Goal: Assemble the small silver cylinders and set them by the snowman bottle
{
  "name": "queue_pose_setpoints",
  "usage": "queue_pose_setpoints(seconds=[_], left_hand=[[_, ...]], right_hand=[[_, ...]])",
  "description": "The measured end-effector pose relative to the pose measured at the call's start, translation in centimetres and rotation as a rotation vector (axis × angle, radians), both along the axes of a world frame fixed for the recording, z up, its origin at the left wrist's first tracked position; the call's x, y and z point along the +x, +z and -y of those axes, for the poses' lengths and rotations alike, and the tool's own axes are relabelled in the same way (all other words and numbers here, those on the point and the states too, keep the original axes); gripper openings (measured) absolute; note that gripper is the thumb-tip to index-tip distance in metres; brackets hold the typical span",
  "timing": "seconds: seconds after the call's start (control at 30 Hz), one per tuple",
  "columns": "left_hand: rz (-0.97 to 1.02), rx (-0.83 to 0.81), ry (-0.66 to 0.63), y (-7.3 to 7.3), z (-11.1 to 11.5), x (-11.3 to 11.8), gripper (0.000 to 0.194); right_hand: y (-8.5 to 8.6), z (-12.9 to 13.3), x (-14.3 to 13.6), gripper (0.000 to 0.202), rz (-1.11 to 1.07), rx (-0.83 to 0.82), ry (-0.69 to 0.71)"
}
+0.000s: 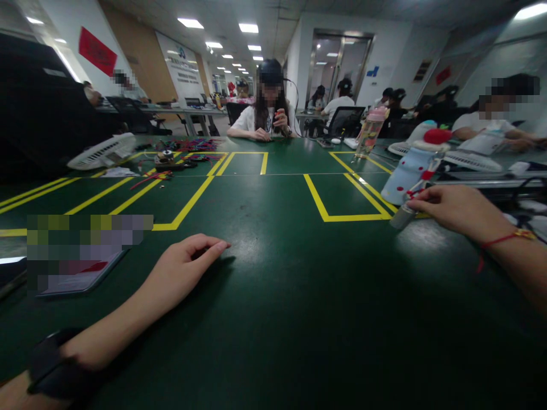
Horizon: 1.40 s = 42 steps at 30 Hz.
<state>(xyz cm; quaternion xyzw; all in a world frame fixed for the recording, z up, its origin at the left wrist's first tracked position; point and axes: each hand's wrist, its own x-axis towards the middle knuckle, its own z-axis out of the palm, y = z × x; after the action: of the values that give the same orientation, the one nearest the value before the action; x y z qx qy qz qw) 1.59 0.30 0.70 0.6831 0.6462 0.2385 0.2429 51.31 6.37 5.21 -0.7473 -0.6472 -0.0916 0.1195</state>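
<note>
My left hand rests low over the green table, thumb and fingers drawn together, and no object shows between them. A phone-like slab, partly blurred out, lies to its left. On the other side, my right hand pinches a small grey cylinder, tilted, by its upper end. Just behind the cylinder stands a light blue bottle with red spots, a red top and a red-and-white strap; whether the cylinder touches it I cannot tell.
Yellow tape lines mark the table. Coloured wires and a white fan lie far left. A clear bottle with a pink lid stands back right. Opposite sits a person holding something red. More white fans lie at right.
</note>
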Motion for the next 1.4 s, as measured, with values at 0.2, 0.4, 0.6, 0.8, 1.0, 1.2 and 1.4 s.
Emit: queue_pose_setpoints(seconds=[0.2, 0.4, 0.6, 0.8, 1.0, 1.2, 1.4], left_hand=[[0.007, 0.012, -0.014, -0.5, -0.2, -0.4, 0.039], [0.002, -0.015, -0.006, -0.1, 0.0, 0.0, 0.039], [0.004, 0.011, -0.018, -0.3, 0.0, 0.0, 0.039], [-0.006, 0.030, -0.031, -0.4, -0.2, 0.1, 0.039], [-0.005, 0.031, -0.053, -0.6, -0.4, -0.1, 0.037], [0.015, 0.189, -0.190, -0.4, 0.3, 1.8, 0.030], [0.187, 0.171, -0.480, 1.7, 2.7, 6.8, 0.022]], right_hand=[[1.6, 0.8, -0.6, 0.038, -0.117, -0.144, 0.005], [1.1, 0.8, -1.0, 0.050, -0.085, -0.189, 0.073], [-0.6, 0.3, -1.2, 0.049, -0.009, -0.098, 0.090], [-1.4, 3.3, -8.9, 0.044, -0.441, 0.085, 0.367], [-3.9, 9.4, -19.5, 0.031, -0.652, -0.090, 0.885], [-5.9, 10.4, -20.7, 0.045, -0.769, -0.180, 0.873], [-6.0, 10.5, -21.0, 0.046, -0.973, -0.246, 0.779]])
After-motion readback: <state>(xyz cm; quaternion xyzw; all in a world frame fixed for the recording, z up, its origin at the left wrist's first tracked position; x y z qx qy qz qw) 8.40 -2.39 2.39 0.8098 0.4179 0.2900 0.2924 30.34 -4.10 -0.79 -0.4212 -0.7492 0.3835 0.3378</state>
